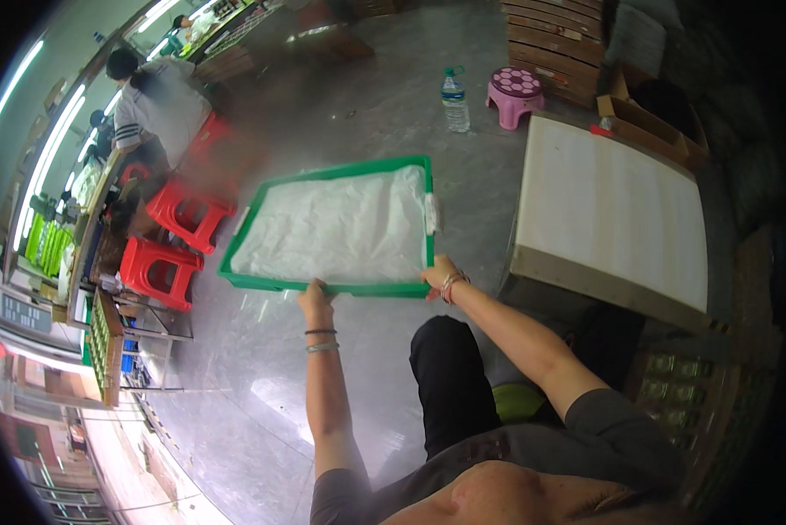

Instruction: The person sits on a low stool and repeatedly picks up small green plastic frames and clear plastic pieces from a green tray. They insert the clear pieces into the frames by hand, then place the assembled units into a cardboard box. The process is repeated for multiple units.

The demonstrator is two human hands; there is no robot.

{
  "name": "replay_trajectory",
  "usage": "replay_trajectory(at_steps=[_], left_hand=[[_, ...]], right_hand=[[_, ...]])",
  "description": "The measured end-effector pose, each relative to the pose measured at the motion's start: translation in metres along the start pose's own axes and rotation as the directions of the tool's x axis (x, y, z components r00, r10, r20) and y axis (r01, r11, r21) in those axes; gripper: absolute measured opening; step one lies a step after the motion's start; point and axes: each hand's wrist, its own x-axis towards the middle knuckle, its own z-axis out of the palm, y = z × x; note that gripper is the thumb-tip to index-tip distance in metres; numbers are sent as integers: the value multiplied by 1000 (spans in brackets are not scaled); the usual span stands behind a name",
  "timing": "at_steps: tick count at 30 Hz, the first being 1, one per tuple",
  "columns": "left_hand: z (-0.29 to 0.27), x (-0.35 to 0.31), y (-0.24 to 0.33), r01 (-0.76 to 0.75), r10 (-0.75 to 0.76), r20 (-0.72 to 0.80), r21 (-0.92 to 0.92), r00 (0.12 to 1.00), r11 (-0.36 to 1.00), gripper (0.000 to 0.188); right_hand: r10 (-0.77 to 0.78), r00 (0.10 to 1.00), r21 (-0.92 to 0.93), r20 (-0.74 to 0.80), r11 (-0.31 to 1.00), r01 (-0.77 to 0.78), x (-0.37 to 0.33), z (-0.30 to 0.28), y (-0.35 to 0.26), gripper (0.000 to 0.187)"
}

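Light tubes (11, 101) glowing far left of fingers (315, 287); floor (275, 398) glaring below them; haze softening view up-left; fisheye rim bending edges.

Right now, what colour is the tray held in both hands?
The tray is green, showing best in the head view.

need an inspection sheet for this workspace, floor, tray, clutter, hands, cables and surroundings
surface: grey floor, with shiny reflections
job's things: green tray, lined or covered with wrinkled white sheeting
clutter: upright clear bottle beside pink stool
hands: left hand grips the tray's near edge; right hand grips near its right corner
cables: nothing clearly seen
surroundings: red stools and a seated person left, white-topped stand right
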Motion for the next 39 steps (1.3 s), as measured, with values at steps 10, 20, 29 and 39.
replay_trajectory(at_steps=[10, 20, 29, 39], left_hand=[[92, -155, 137, -99, 123, 290, -94, 949, 991, 15], [242, -375, 79, 97, -37, 491, -98, 870, 990, 12], [312, -512, -10, 330, -325, 498, 80, 804, 941, 28], [297, -548, -62, 431, -282, 793, 28, 539, 902, 36]], right_hand=[[-208, 973, -34, -98, 978, 206, -157, -119, -104, 44], [-230, 903, -46, -363, 972, 229, -314, -340, -46, 32], [-81, 885, -48, -459, 997, 67, -378, -479, 40, 32], [11, 927, -76, -375, 996, -42, -383, -544, 64, 36]])
